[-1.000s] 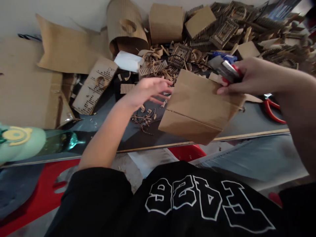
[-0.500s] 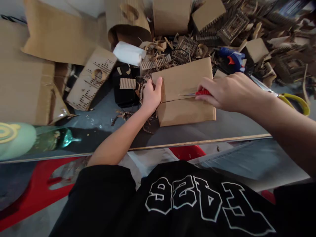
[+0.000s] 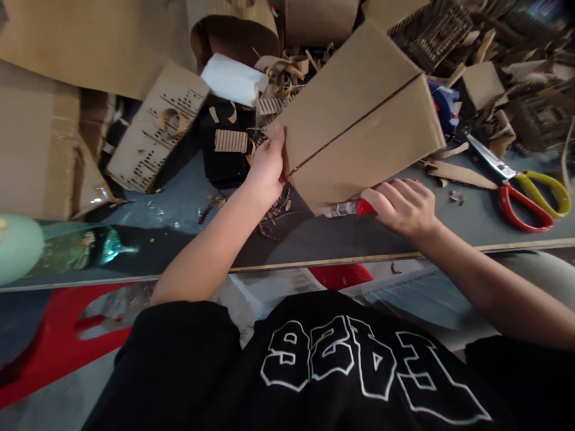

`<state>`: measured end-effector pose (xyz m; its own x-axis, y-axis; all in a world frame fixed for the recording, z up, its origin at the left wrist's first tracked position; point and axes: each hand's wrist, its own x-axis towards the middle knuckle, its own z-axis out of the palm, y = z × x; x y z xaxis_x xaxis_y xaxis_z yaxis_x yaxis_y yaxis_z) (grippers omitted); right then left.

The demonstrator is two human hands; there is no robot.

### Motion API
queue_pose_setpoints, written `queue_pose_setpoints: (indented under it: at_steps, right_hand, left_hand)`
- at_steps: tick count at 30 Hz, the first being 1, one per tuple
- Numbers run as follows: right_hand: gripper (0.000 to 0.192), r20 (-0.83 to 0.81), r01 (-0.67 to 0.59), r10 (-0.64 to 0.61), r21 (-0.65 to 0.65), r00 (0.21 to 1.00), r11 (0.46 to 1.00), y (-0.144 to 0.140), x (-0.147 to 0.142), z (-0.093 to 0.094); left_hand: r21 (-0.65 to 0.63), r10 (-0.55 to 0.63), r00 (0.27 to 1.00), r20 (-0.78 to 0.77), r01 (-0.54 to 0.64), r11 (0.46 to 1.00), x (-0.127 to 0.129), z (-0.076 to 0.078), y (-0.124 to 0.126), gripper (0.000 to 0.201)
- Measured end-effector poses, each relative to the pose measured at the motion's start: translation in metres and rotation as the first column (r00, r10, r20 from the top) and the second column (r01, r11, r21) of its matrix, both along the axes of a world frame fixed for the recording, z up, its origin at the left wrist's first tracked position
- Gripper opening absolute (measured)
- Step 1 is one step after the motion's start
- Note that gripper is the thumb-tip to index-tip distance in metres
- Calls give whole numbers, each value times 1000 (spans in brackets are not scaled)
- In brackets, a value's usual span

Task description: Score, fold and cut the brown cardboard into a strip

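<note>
- The left hand (image 3: 266, 167) grips the left edge of a scored cardboard sheet (image 3: 359, 114), fingers closed on it, holding the sheet tilted up off the grey table (image 3: 188, 203).
- A dark cut line runs across the sheet from its left edge up toward its far right corner.
- The right hand (image 3: 402, 206) is closed around a red-handled utility knife (image 3: 348, 208) just under the sheet's near edge, the metal tip pointing left.
- Red-and-yellow scissors (image 3: 523, 188) lie on the table to the right, well apart from the hands.
- A white roll (image 3: 233, 81) and a perforated cardboard piece (image 3: 155, 134) lie at far left of the sheet.
- Cardboard scraps (image 3: 494, 54) pile up at far right.
</note>
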<state>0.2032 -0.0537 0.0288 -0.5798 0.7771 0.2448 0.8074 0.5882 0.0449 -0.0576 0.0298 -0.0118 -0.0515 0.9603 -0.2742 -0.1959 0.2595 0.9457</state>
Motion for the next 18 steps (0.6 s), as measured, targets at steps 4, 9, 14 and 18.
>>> queue_pose_setpoints:
  at_steps: [4, 9, 14, 18]
  right_hand:
    - [31, -195, 1, -13, -63, 981, 998, -3, -1, -4]
    - [36, -286, 142, -198, -205, 938, 968, -4, -4, -1]
    - [48, -370, 42, -140, -262, 919, 964, -5, -12, -9]
    - [44, -463, -80, -79, -314, 883, 946, -7, -14, -8]
  left_hand:
    - [39, 25, 1000, 2, -25, 999, 0, 2, 2, 51]
    - [-130, -6, 991, 134, 24, 991, 13, 16, -6, 41]
    - [-125, -34, 977, 210, 61, 990, 22, 14, -9, 49]
    - [144, 75, 997, 16, -76, 987, 13, 5, 0, 52]
